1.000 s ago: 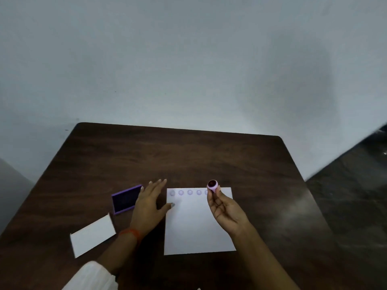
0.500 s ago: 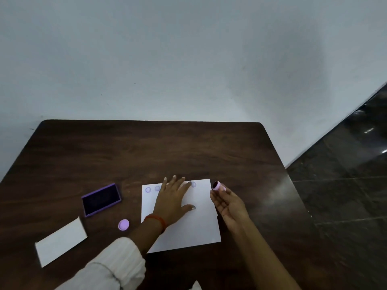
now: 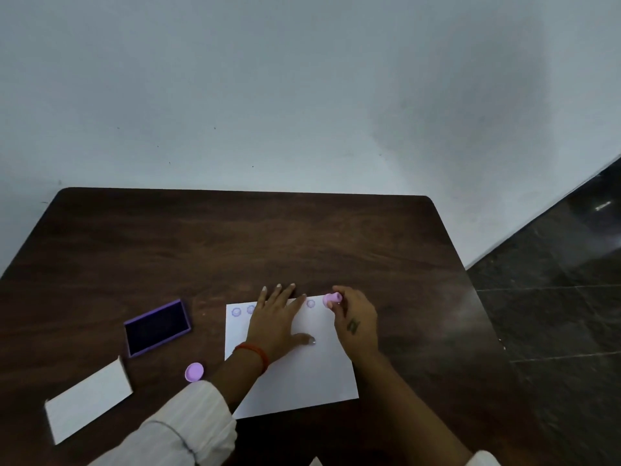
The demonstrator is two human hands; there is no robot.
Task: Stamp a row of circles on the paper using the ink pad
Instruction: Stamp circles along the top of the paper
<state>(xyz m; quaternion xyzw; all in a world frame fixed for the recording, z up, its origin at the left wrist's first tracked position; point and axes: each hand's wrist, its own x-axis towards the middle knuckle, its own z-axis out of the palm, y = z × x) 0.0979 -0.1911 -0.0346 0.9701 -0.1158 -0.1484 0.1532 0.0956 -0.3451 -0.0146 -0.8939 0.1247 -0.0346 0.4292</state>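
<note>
The left hand [image 3: 274,326], now spread flat, pins the paper [image 3: 302,375]; the right hand [image 3: 353,319], pinching the stamp [image 3: 331,299], lands another circle, extending the row.

Matt paper [image 3: 312,375]; wood-grain table [image 3: 235,237]

No readable text, label, brand or number anywhere. Paper [image 3: 295,371]: only stamped purple circles along far edge, no letters; some hidden under left hand [image 3: 274,326]. Ink pad [image 3: 157,327], left of paper: plain dark surface, purple frame, no marking legible. Card [image 3: 88,403], near-left of paper: blank white. Right hand [image 3: 356,322], at paper's far right corner: small dark mark on back, too blurred to read.
</note>
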